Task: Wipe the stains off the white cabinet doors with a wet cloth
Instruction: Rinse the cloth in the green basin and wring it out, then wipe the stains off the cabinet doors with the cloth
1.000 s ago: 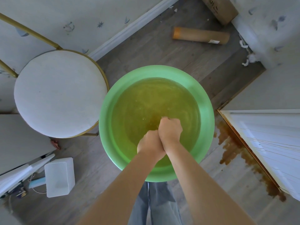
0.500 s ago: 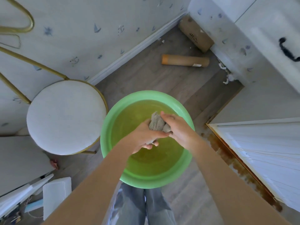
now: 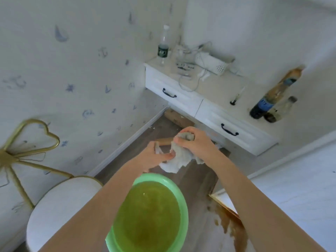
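wet cloth [image 3: 179, 157] held in the air by both hands, beyond the far rim of the green basin [image 3: 183, 202].

the cloth top is gripped by the right hand [image 3: 195, 140], and a lower part is pinched by the left hand [image 3: 154, 157]. murky yellow water is seen in the basin. a white stool [image 3: 60, 206] stands to the left, white drawers [image 3: 203, 110] are behind.

I take this for a room in a home, most likely a bedroom. The wallpaper [image 3: 76, 75] carries small blue stars, moons and anchors. A white stool [image 3: 60, 202] with a gold heart-shaped back stands against it. A white counter [image 3: 227, 91] with two drawers and black handles fills the corner, holding a water bottle [image 3: 163, 46], a tangle of cables [image 3: 189, 77] and a cola bottle [image 3: 269, 99]. The floor [image 3: 198, 180] is grey wood plank, with a green basin [image 3: 183, 199] of water on it.
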Tool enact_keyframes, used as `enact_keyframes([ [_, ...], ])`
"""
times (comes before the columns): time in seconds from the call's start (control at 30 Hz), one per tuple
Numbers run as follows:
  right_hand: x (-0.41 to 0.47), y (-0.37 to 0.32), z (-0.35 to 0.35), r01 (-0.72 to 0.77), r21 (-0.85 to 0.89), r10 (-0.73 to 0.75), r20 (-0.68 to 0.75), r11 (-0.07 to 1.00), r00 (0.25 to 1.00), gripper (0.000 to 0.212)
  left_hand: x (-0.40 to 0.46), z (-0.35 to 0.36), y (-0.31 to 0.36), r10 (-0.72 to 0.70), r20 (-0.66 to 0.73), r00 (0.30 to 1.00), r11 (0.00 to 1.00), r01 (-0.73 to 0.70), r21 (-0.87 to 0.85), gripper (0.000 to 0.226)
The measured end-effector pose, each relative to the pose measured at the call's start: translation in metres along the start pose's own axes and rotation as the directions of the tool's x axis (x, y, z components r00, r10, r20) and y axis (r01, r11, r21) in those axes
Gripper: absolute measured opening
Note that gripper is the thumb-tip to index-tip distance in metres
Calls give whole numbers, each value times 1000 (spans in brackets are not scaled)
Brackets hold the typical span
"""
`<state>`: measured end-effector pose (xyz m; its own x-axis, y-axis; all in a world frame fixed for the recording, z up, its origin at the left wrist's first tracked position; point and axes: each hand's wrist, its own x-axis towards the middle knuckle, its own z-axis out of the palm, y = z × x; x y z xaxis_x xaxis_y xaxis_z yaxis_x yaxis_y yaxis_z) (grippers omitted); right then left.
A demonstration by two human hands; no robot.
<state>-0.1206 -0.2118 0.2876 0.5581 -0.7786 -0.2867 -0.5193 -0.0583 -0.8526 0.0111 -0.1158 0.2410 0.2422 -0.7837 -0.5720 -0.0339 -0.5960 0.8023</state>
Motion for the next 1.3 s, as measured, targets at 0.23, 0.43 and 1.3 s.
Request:
enact_keyframes([
  [0.23, -47, -93, -114, 52, 47, -26, -438, 998, 899, 32, -53, 35, 173, 580, -136, 803, 806, -543, 235, 18],
  [0.43, -124, -132, -217, 74, 260, 86, -555, 963, 827, 45, -107, 124, 260, 616, 223, 755, 766, -641, 54, 29],
  [1.3, -437, -4, -504, 332, -55, -334, -263, 942, 905, 18, -250, 393, 408, 509, 719, 472, 441, -861, 254, 33],
])
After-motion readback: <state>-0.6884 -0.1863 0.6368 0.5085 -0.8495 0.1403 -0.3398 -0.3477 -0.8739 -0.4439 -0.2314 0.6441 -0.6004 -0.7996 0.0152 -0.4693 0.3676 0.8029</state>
